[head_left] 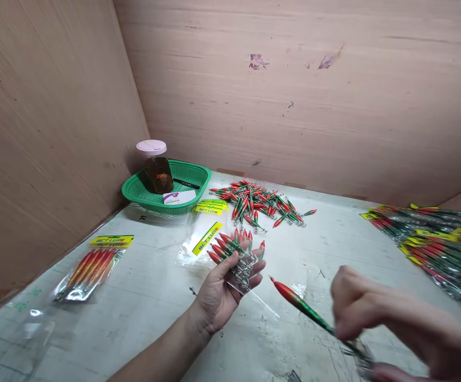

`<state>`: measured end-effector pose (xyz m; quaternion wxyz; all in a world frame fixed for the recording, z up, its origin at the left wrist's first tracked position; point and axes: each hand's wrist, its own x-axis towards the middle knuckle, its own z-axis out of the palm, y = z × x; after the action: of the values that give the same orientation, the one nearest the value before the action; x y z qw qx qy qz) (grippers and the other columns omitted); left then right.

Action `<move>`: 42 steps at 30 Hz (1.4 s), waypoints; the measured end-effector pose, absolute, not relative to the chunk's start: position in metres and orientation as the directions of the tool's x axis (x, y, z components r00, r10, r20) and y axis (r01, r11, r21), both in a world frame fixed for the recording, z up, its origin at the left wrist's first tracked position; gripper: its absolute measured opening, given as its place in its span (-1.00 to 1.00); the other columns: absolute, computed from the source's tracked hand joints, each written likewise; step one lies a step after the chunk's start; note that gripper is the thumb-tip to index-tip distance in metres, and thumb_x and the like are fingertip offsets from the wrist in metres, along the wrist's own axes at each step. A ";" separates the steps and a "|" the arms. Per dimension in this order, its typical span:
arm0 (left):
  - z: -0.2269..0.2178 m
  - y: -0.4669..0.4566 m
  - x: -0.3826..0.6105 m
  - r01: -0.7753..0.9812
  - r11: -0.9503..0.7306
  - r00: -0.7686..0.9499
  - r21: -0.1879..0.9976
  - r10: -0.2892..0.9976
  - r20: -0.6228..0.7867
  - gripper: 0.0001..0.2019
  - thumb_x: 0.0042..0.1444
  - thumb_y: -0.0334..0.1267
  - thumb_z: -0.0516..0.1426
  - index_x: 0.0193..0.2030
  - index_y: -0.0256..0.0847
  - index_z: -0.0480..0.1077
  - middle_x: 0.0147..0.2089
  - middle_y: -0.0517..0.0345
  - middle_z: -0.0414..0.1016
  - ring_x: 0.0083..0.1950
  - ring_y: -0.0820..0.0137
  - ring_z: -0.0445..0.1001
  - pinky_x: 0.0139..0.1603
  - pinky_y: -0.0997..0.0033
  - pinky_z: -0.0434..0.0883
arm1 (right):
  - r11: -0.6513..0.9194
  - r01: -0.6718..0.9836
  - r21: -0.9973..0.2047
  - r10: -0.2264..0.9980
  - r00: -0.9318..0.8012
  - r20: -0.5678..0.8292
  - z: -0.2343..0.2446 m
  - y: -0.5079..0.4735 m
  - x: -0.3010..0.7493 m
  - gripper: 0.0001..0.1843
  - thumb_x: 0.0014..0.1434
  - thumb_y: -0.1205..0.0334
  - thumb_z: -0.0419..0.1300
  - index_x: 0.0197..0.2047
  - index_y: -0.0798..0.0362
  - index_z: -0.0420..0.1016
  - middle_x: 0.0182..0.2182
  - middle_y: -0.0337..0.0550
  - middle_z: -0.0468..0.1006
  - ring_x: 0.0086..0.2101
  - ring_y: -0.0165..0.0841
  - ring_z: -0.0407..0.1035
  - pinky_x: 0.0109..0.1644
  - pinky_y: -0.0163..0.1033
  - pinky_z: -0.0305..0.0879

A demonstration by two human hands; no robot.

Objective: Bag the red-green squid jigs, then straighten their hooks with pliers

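Note:
In my left hand [226, 294] is a fanned bunch of red and green fishing lures [230, 246], their metal hooks gathered over the palm under my thumb. A clear plastic edge shows beneath that hand. My right hand [367, 313], blurred by motion, pinches one more red and green fishing lure [302, 303] near its hook end, with the red tip pointing up and left toward the bunch. Beyond the left hand lies a heap of similar lures [254, 204]. Clear bags with yellow labels [207, 239] rest on the table just behind the bunch.
A green basket [135, 197] at the back left holds a pink-lidded jar [158, 172], a card [179, 198] and a black pen [186, 183]. One packed bag of orange-red lures [90, 268] lies at left. Packed bags [437, 249] pile up at right. Wooden walls enclose the back and left.

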<state>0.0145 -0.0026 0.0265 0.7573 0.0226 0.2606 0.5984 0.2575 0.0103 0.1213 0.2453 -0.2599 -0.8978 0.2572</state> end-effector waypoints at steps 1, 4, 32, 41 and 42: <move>0.026 -0.004 0.015 -0.890 0.291 0.156 0.350 0.918 -0.365 -0.66 0.26 -0.36 0.06 0.17 -0.33 0.34 -0.06 -0.07 0.61 -0.15 0.23 0.63 -0.26 0.39 0.57 | 0.760 0.350 -0.548 0.550 -0.795 0.255 0.120 0.008 0.250 -0.86 0.14 0.24 0.25 -0.19 -0.09 0.45 -0.36 -0.15 0.48 -0.31 -0.30 0.40 -0.29 -0.25 0.41; 0.026 -0.007 0.018 -0.875 0.309 0.162 0.373 0.912 -0.376 -0.68 0.24 -0.37 0.08 0.13 -0.32 0.37 -0.08 -0.07 0.62 -0.13 0.21 0.62 -0.26 0.37 0.57 | 0.851 0.360 -0.382 0.492 -0.801 0.342 0.106 0.009 0.223 -0.76 0.19 0.45 0.12 -0.11 -0.04 0.40 -0.31 -0.12 0.52 -0.29 -0.31 0.38 -0.27 -0.24 0.39; 0.025 -0.016 0.022 -0.782 0.383 0.300 0.492 0.923 -0.242 -0.68 0.14 -0.27 0.20 0.03 -0.31 0.47 -0.04 -0.12 0.59 -0.08 0.14 0.60 -0.20 0.30 0.51 | 0.781 0.555 -0.287 0.576 -0.463 0.674 0.077 0.014 0.191 -0.91 0.20 0.37 0.17 -0.22 0.01 0.40 -0.41 -0.17 0.43 -0.39 -0.33 0.33 -0.34 -0.22 0.27; 0.011 -0.020 0.031 -0.493 0.639 0.461 0.591 0.768 -0.446 -0.65 0.02 -0.23 0.28 -0.07 -0.35 0.43 -0.15 -0.17 0.60 -0.24 0.20 0.62 -0.30 0.36 0.51 | 0.779 0.540 -0.319 0.608 -0.523 0.597 0.034 -0.019 0.225 -0.81 0.22 0.51 0.08 -0.29 0.03 0.38 -0.49 -0.19 0.34 -0.45 -0.36 0.26 -0.44 -0.27 0.18; 0.009 -0.022 0.034 -0.441 0.656 0.468 0.613 0.751 -0.467 -0.57 -0.04 -0.26 0.32 -0.02 -0.33 0.40 -0.16 -0.13 0.59 -0.26 0.24 0.62 -0.28 0.36 0.51 | 0.759 0.567 -0.319 0.629 -0.513 0.584 0.027 -0.027 0.230 -0.81 0.22 0.52 0.08 -0.31 0.03 0.36 -0.49 -0.19 0.33 -0.44 -0.36 0.25 -0.43 -0.26 0.17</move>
<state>0.0336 -0.0217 0.0091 0.8307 0.2090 0.3710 0.3585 0.2297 -0.0266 0.0269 0.3535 -0.3443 -0.8687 0.0436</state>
